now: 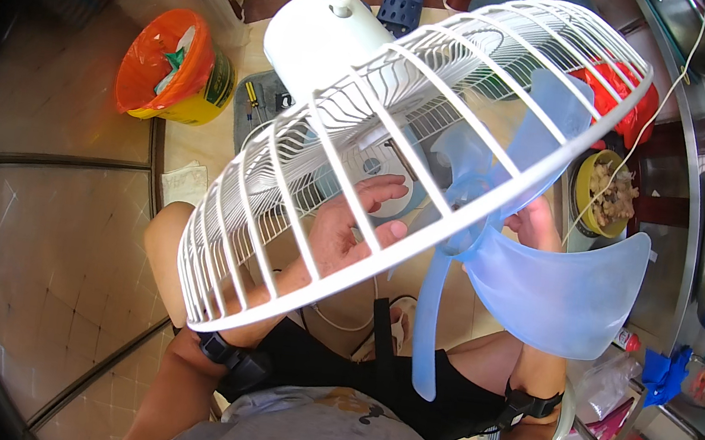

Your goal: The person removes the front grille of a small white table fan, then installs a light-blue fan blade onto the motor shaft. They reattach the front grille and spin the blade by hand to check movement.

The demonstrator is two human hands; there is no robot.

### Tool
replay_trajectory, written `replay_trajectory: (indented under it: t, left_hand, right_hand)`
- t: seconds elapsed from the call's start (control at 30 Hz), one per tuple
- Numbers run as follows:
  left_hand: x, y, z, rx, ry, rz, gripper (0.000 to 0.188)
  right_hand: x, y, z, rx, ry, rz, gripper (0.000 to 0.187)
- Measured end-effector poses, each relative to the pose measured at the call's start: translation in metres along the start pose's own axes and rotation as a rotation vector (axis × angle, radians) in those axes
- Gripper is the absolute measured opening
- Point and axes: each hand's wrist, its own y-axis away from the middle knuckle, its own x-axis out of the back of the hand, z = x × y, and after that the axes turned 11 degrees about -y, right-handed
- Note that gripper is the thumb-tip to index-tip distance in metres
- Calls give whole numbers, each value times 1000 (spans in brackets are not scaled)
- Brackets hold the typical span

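Observation:
A white fan guard [346, 278] of thin wire bars tilts across the middle, joined to a rounded white motor housing [316, 46] behind it. In front of the guard, to the right, a translucent blue fan blade [549, 286] spreads its several wings. My left hand [337, 240] shows through the guard's bars, its fingers apart and holding nothing. Behind the blade near its hub, my right hand [539, 226] has its fingers curled against the blade; part of the hand is hidden by the blue plastic.
A yellow bucket [210, 99] with an orange liner stands at the left. Beside the motor lies a grey tray [246, 125] with a screwdriver. A blue clog [401, 6] rests at the back. On the right are a yellow bowl [586, 190] of ginger-like pieces and a metal rack [685, 258].

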Motion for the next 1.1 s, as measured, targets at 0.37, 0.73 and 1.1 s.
replay_trajectory:
  t: [0.37, 0.73, 1.1]
  left_hand:
    - [8, 19, 15, -41, 66, 284, 24]
    - [50, 43, 59, -840, -112, 97, 42]
    - [193, 27, 96, -630, -307, 723, 32]
  right_hand:
    - [-52, -6, 11, -99, -293, 265, 66]
    - [-71, -12, 8, -51, -363, 261, 59]
    - [-75, -16, 13, 116, -115, 265, 74]
